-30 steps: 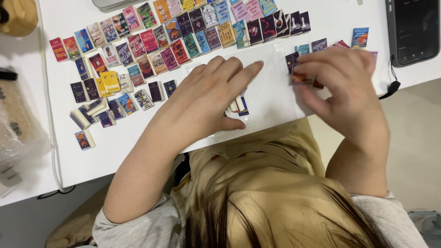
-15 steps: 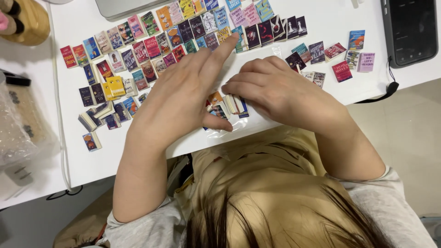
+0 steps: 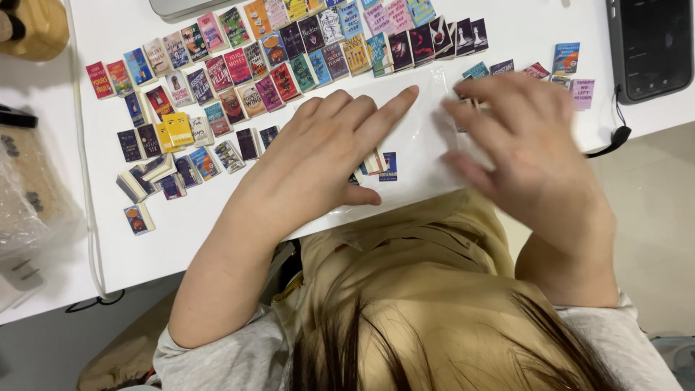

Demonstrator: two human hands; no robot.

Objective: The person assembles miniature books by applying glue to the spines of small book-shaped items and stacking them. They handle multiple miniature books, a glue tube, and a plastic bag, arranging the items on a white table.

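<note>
A white bench (image 3: 181, 246) runs under me, its far half covered in rows of tiny book covers (image 3: 289, 51) laid flat in many colours, with a looser cluster of them (image 3: 163, 163) off to the left. A dark phone-like device (image 3: 651, 43) lies at the right edge.

My left hand (image 3: 318, 159) lies palm down on a clear plastic sheet (image 3: 420, 145) — fingers straight, spread a little and pointing up toward the rows, thumb tucked low along the near edge. It grips nothing; it only presses the sheet flat. Just beside the thumb, a few small covers (image 3: 380, 165) sit on the sheet, one dark blue.

My right hand (image 3: 528, 152) is over the sheet's right end, blurred, fingers loosely curled and pointing left toward the other hand. Whether its grip has hold of anything I cannot tell. Both forearms angle in from the near edge, elbows out wide.
</note>
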